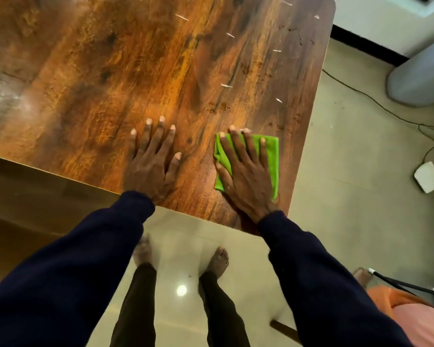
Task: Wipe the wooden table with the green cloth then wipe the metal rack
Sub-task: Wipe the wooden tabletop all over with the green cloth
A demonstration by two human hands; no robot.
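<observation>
Pressing green cloth (272, 156) onto wooden table (110, 71)

Both hands lay flat on the wooden table (110, 78).
The right hand (246, 171) pressed the green cloth (272, 156); the left hand (152, 164) rested bare beside it.

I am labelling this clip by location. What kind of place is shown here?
Likely an indoor room, perhaps a home: a wooden table on a glossy tiled floor, a cable leading to a small white box, and bare feet.
</observation>
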